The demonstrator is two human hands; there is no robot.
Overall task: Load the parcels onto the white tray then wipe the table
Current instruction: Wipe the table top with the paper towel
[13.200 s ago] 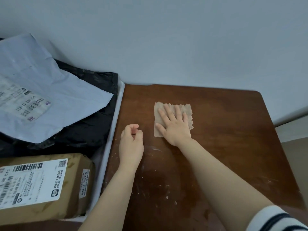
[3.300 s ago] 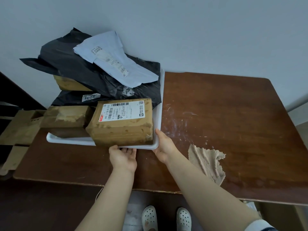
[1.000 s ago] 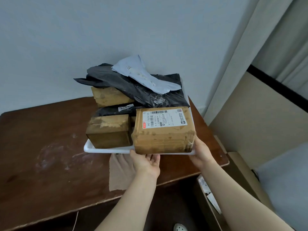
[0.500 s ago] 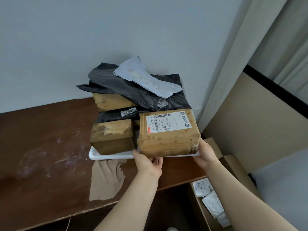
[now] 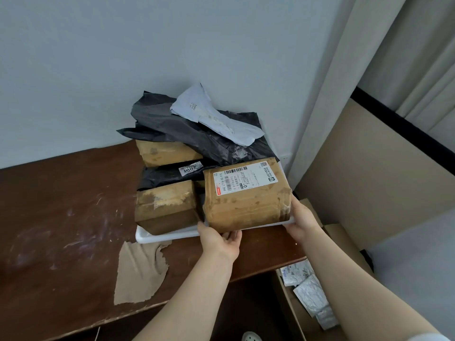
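With parcels (image 5: 246, 195) piled on the white tray (image 5: 167, 236), gripped at its near rim by left hand (image 5: 219, 239) and right hand (image 5: 302, 221), the smeared table (image 5: 61, 217) likely awaits wiping.

Of the white tray (image 5: 160, 238) only the near rim shows; the rest lies under the parcels. The left hand (image 5: 219, 241) has its fingertips hidden beneath that rim. The right hand (image 5: 301, 220) has its fingers hidden behind the tray's corner and the large brown parcel (image 5: 246, 207). Small print on that parcel's label (image 5: 246, 177): illegible. The rear brown parcel (image 5: 165, 152) is partly covered by the black bag (image 5: 197, 136). The table (image 5: 61, 205) is cut by the left edge, the shoe (image 5: 251, 337) by the bottom edge.
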